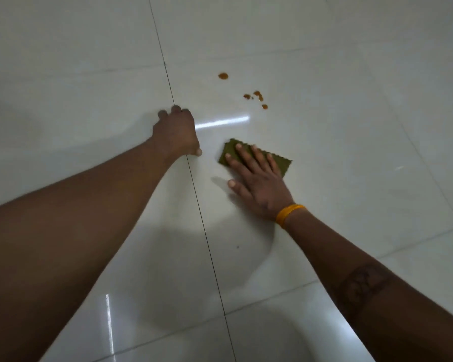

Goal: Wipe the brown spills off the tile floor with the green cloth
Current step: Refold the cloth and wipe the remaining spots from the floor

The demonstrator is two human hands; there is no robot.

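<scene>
A folded green cloth (283, 164) lies flat on the white tile floor (351, 158). My right hand (256, 178) presses on it with the fingers spread, and an orange band circles that wrist. Brown spills dot the tile beyond the cloth: one blob (223, 76) farther off and a cluster of small drops (256, 96) nearer. The cloth sits apart from them. My left hand (177, 133) rests on the floor to the cloth's left, fingers curled under, holding nothing.
Dark grout lines (194, 178) cross the glossy floor, one running between my hands. Light reflections (221, 123) glint on the tiles. A tiny dark speck (237, 247) lies near my right forearm.
</scene>
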